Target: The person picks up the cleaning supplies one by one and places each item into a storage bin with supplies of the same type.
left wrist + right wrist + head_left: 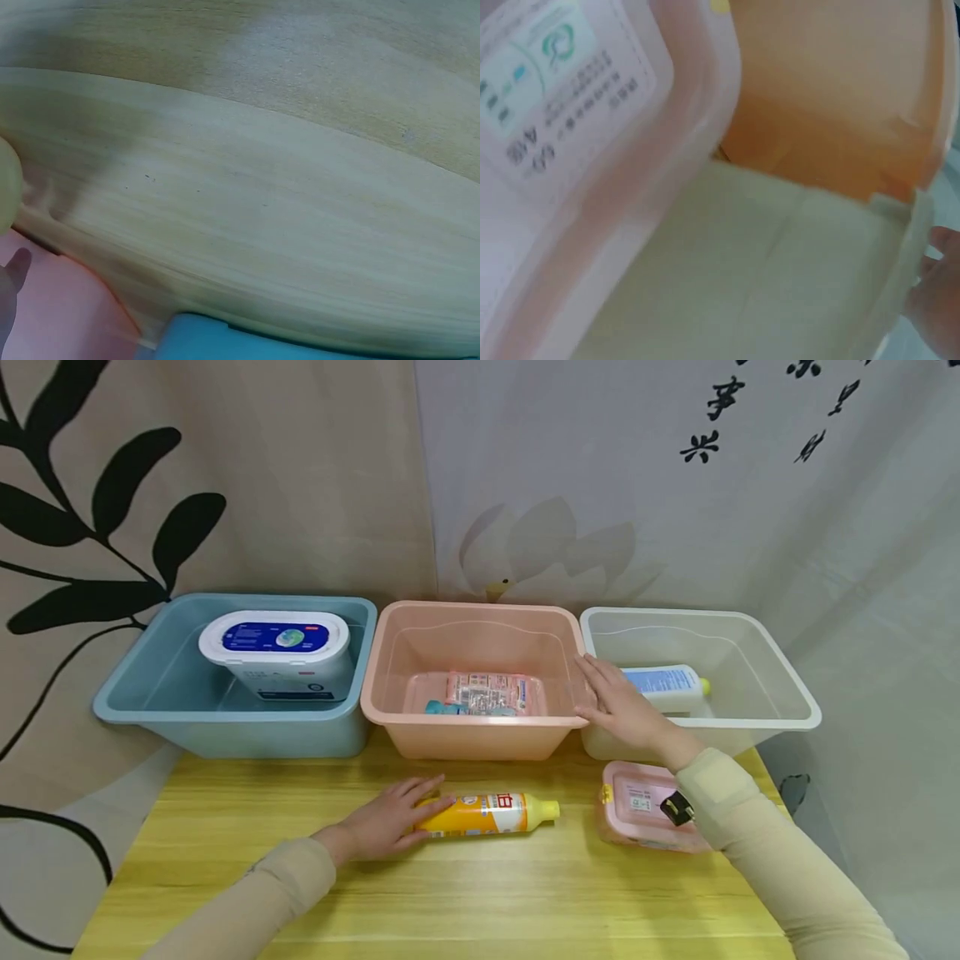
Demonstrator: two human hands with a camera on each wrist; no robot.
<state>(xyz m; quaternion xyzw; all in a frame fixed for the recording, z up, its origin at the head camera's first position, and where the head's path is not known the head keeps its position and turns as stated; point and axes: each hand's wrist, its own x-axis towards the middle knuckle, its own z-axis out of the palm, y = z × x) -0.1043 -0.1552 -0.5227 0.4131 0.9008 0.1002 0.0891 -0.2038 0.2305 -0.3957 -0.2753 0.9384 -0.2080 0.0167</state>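
On the table lies an orange bottle (487, 815) with a yellow cap pointing right. My left hand (393, 820) touches the bottle's left end with fairly straight fingers, hiding that end. A fingertip (19, 266) shows at the edge of the left wrist view, beside a yellow rounded shape. My right hand (626, 706) reaches over the place where the peach bin (472, 739) and the white bin (795, 714) meet, its fingers extended at their rims. Below the right forearm sits a pink lidded box (645, 802), partly covered by the sleeve; its labelled lid (577, 97) fills the right wrist view's left side.
The blue bin (150, 718) holds a white tub (285, 668) with a blue-labelled lid. Inside the peach bin are a clear package (491, 692) and something teal (446, 707). A white bottle (667, 685) lies in the white bin. A curtain (525, 460) hangs behind.
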